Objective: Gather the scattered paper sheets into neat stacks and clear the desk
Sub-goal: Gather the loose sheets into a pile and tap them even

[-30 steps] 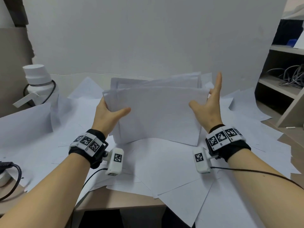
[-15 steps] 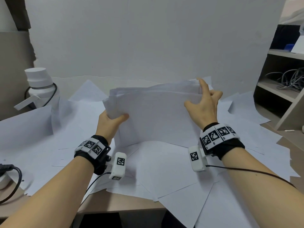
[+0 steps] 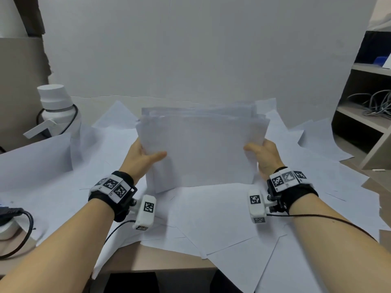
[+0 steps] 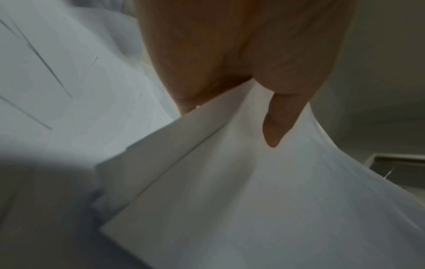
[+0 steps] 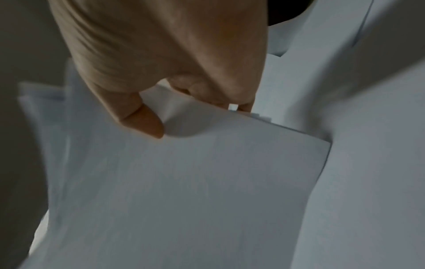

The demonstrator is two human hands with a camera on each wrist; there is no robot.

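Observation:
A bundle of white paper sheets (image 3: 201, 149) stands nearly upright on its lower edge in the middle of the desk. My left hand (image 3: 146, 154) grips its left side, thumb across the front (image 4: 276, 125) and fingers hidden behind. My right hand (image 3: 257, 150) grips its right side the same way, thumb on the front sheet (image 5: 147, 123). The sheets' top edges are uneven and fanned. Many loose sheets (image 3: 211, 218) lie scattered flat under and around the bundle, some hanging over the desk's front edge.
A white bottle (image 3: 57, 108) with a black cord stands at the back left. A black cable (image 3: 19, 227) lies at the left edge. A white backdrop wall (image 3: 190, 49) rises behind. Wooden shelves (image 3: 364, 115) with cables stand at the right.
My right hand has dropped from the bundle's top right corner, fingers raised, to its right side and closed on it. The bundle now stands more squared between both hands.

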